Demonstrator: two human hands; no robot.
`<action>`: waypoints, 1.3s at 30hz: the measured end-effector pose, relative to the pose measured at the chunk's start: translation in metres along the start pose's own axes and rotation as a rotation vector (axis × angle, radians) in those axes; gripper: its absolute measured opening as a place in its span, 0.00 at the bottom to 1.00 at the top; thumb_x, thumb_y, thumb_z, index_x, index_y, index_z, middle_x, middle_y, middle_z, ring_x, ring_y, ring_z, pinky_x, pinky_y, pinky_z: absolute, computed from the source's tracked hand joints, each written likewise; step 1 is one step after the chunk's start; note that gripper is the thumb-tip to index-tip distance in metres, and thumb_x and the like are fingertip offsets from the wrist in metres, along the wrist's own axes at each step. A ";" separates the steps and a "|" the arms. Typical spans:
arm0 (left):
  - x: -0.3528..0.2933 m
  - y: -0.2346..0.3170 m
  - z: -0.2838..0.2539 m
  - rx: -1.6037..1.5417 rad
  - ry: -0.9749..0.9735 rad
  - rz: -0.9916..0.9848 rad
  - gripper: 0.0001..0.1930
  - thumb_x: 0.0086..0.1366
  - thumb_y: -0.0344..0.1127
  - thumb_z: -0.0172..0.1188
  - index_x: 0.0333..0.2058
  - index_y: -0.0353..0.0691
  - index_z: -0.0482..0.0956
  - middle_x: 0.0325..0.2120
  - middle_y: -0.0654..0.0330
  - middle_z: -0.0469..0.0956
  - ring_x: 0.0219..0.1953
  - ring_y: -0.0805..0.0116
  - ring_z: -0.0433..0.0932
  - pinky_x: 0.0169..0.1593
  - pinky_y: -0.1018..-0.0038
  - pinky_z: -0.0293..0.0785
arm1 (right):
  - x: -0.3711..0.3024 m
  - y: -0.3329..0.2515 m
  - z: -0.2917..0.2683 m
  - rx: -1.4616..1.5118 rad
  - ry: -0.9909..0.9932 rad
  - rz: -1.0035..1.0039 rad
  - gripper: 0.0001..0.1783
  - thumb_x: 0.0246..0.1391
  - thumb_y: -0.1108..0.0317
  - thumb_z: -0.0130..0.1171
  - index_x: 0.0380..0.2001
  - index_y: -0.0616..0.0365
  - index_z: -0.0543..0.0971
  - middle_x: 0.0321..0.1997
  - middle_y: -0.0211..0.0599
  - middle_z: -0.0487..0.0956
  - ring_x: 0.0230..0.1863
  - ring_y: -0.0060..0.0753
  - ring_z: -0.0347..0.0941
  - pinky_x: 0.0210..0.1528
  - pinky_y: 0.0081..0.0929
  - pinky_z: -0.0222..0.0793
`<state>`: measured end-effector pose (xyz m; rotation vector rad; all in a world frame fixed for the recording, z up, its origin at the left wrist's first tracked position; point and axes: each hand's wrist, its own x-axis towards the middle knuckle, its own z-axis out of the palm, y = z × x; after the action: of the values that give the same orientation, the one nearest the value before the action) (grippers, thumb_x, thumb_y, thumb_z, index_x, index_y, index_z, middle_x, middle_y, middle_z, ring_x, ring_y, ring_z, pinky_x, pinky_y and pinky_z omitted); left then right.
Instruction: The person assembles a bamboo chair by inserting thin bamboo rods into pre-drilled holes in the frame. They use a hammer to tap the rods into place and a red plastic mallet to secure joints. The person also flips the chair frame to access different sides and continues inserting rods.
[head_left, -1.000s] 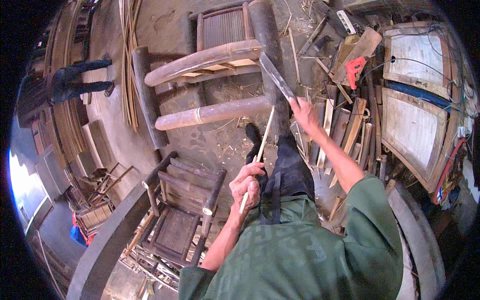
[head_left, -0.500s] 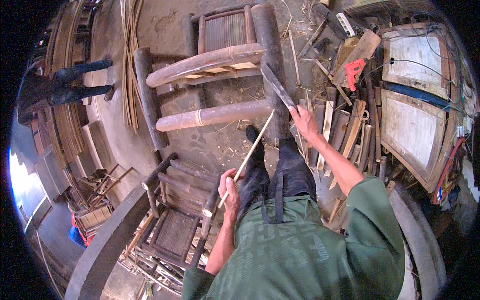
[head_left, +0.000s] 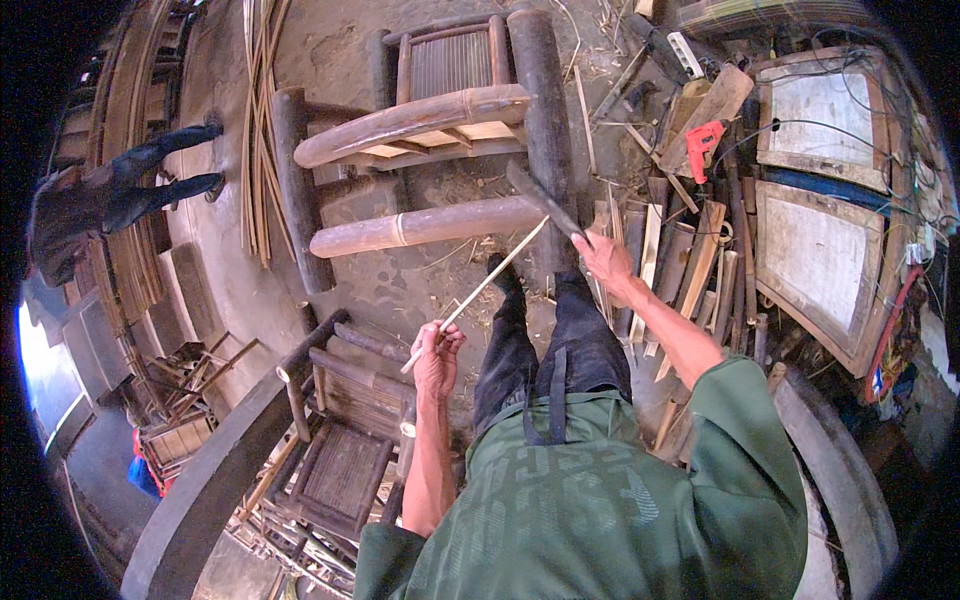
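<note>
My left hand [head_left: 437, 352] is closed around a thin pale bamboo strip [head_left: 484, 288], which slants up and to the right. The strip's far end meets the corner where a thick horizontal bamboo pole [head_left: 440, 226] joins an upright post [head_left: 546, 110] of a large bamboo chair frame. In my right hand [head_left: 606, 264] is the handle end of a long dark knife [head_left: 541, 196]. Its blade points up and to the left across the post, just above the strip's tip; whether blade and strip touch, I cannot tell.
A smaller bamboo chair [head_left: 345, 470] stands at lower left. Pale slats [head_left: 258, 140] lie along the floor beyond the frame. To my right are a red power drill [head_left: 704, 150], wood offcuts [head_left: 700, 270], and framed white panels [head_left: 815, 260]. Another person's legs [head_left: 165, 165] show at far left.
My left hand has moved up and left with the strip, still gripping near its lower end. The knife has dropped slightly, and its blade has turned to show a darker, narrower side.
</note>
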<state>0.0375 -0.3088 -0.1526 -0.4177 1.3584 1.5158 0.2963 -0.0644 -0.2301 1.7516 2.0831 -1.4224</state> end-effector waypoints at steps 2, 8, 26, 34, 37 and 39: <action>0.000 0.008 -0.004 0.036 -0.013 0.007 0.10 0.64 0.34 0.57 0.39 0.33 0.74 0.31 0.50 0.79 0.32 0.62 0.79 0.41 0.68 0.79 | -0.002 0.002 0.003 -0.014 0.033 -0.006 0.29 0.62 0.44 0.43 0.32 0.64 0.74 0.28 0.58 0.76 0.34 0.61 0.74 0.35 0.49 0.65; -0.020 0.030 -0.024 -0.132 0.046 0.011 0.10 0.64 0.34 0.57 0.38 0.32 0.75 0.30 0.52 0.79 0.29 0.66 0.79 0.41 0.71 0.79 | -0.014 -0.010 0.016 0.291 0.176 0.159 0.31 0.59 0.40 0.46 0.31 0.63 0.73 0.21 0.51 0.74 0.24 0.48 0.73 0.30 0.43 0.66; -0.127 0.164 -0.014 1.203 -0.198 1.183 0.18 0.60 0.39 0.62 0.45 0.36 0.74 0.32 0.51 0.78 0.37 0.51 0.77 0.44 0.69 0.73 | -0.120 -0.278 0.095 0.601 -0.330 -0.166 0.16 0.59 0.55 0.55 0.40 0.57 0.72 0.20 0.25 0.68 0.16 0.16 0.65 0.16 0.20 0.64; -0.109 0.164 -0.137 0.087 -0.156 0.303 0.15 0.71 0.34 0.45 0.54 0.41 0.68 0.20 0.67 0.67 0.14 0.84 0.58 0.16 0.84 0.58 | -0.162 -0.376 0.143 0.359 -0.354 -0.482 0.27 0.55 0.66 0.55 0.57 0.59 0.64 0.21 0.27 0.68 0.19 0.21 0.68 0.23 0.25 0.69; -0.123 0.192 -0.147 -0.246 -0.145 0.263 0.16 0.71 0.32 0.43 0.56 0.41 0.66 0.21 0.66 0.66 0.15 0.82 0.58 0.16 0.85 0.57 | -0.158 -0.387 0.141 0.155 -0.150 -0.801 0.35 0.51 0.73 0.54 0.64 0.52 0.60 0.27 0.38 0.73 0.27 0.30 0.73 0.32 0.30 0.71; -0.128 0.198 -0.152 -0.305 -0.150 0.265 0.18 0.71 0.32 0.45 0.58 0.38 0.64 0.22 0.66 0.66 0.15 0.82 0.60 0.17 0.83 0.62 | -0.158 -0.413 0.140 0.156 -0.165 -0.822 0.36 0.48 0.74 0.55 0.63 0.50 0.62 0.34 0.43 0.77 0.33 0.37 0.76 0.37 0.32 0.72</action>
<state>-0.1267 -0.4700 0.0072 -0.3126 1.0998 1.9448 -0.0483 -0.2428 0.0235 0.7409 2.7908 -1.8422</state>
